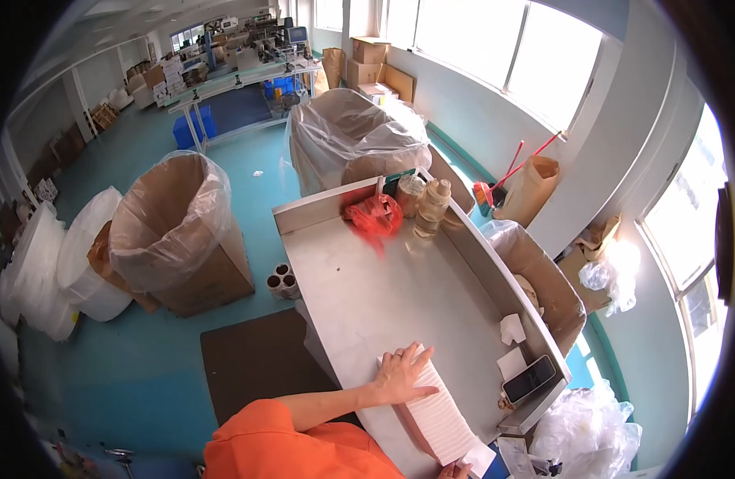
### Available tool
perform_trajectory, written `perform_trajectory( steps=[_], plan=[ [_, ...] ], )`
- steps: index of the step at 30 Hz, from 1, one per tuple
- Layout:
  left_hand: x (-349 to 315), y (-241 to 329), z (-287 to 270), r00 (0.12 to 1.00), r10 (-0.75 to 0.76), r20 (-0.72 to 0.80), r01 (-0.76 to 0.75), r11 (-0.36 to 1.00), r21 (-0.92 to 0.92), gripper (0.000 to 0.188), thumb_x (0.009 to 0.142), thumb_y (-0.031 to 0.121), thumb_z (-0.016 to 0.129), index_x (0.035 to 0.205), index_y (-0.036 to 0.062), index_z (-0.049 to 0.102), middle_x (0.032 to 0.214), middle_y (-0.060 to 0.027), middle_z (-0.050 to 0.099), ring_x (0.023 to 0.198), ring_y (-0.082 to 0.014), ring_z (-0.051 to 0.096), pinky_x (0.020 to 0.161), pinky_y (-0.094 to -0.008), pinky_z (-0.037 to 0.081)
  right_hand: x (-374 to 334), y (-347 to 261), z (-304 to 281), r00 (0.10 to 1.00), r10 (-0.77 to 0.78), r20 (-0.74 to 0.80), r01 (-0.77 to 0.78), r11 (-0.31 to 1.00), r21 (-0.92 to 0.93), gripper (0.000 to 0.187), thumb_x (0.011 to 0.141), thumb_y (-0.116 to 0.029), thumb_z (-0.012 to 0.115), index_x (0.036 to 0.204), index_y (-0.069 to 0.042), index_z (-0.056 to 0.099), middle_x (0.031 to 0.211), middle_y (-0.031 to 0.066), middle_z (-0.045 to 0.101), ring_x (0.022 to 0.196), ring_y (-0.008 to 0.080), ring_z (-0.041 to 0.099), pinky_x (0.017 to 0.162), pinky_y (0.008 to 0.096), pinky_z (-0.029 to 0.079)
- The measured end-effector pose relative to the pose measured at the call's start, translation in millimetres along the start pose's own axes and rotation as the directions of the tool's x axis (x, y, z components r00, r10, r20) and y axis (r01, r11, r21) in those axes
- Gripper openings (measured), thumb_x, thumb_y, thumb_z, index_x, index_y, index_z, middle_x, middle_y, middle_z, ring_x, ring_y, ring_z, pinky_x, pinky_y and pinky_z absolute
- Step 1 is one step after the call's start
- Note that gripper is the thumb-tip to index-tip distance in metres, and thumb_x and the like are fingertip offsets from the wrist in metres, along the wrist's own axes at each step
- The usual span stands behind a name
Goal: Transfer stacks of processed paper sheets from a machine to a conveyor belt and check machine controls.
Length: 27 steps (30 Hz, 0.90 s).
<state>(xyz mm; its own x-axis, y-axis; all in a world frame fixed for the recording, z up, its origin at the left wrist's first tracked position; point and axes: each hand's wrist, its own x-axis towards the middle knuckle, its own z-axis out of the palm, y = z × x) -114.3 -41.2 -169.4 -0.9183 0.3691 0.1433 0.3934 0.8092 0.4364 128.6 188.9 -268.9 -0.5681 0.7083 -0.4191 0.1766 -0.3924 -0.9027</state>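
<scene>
My left grip [399, 377] lies spread over the long white stack [441, 411], its thumb apart from the 4 fingers, with 1 ring on it. My right grip [454, 471] is cut off by the lower edge, beside the near end of the stack; I cannot tell whether it is pinching anything. The stack rests at the near end of the desk [343, 295], slanting from my left grip toward my right. It is a straight, narrow block of many thin, flat pieces, their edges making fine ridges across its top; they are too fine for me to count. At its near end, 1 smooth white piece [478, 458] sits at an angle.

The desk is smooth grey metal with raised walls. Along the wall to my right I see 1 flat, dark-screened phone [529, 379] and 2 small white scraps [511, 343]. At the far end are 1 crumpled, thin red plastic bag [373, 214], 1 rounded see-through bottle [432, 210] and 1 see-through jar [409, 194].
</scene>
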Motion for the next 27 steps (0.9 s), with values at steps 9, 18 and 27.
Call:
perform_trajectory(
  steps=[9, 18, 27],
  plan=[
    [0, 1, 4, 0.999, 0.031, -0.032, -0.032, 0.999, -0.034, 0.093, 0.080, 0.071, 0.056, 0.147, 0.0091, 0.035, 0.142, -0.0267, 0.037, 0.114, -0.0402, 0.051, 0.090, -0.0476, 0.038, -14, -51, 59, 0.944, 0.315, 0.093, -0.329, 0.913, 0.242, 0.051, 0.099, -0.031, 0.054, 0.138, 0.001, 0.045, 0.126, 0.0162, 0.059, 0.111, 0.0313, 0.058, 0.087, 0.0448, 0.052],
    [-2, 5, -2, 0.999, 0.043, 0.023, -0.041, 0.997, -0.068, 0.090, 0.080, 0.069, 0.059, 0.146, 0.0103, 0.038, 0.139, -0.0281, 0.039, 0.114, -0.0412, 0.052, 0.091, -0.0477, 0.040, 2, -6, -3, 0.995, 0.058, 0.076, -0.066, 0.991, 0.118, 0.036, 0.101, -0.014, 0.047, 0.131, 0.006, 0.050, 0.124, 0.0158, 0.057, 0.106, 0.0231, 0.058, 0.087, 0.0340, 0.050],
    [-1, 9, 1, 0.999, 0.046, -0.002, -0.046, 0.998, -0.050, 0.093, 0.080, 0.068, 0.060, 0.146, 0.0090, 0.034, 0.140, -0.0269, 0.037, 0.116, -0.0403, 0.051, 0.093, -0.0476, 0.038, -6, -24, 41, 0.966, -0.022, 0.259, 0.045, 0.995, -0.085, 0.056, 0.098, -0.033, 0.052, 0.142, -0.001, 0.039, 0.129, 0.0178, 0.057, 0.113, 0.0332, 0.058, 0.088, 0.0439, 0.051]
  ],
)
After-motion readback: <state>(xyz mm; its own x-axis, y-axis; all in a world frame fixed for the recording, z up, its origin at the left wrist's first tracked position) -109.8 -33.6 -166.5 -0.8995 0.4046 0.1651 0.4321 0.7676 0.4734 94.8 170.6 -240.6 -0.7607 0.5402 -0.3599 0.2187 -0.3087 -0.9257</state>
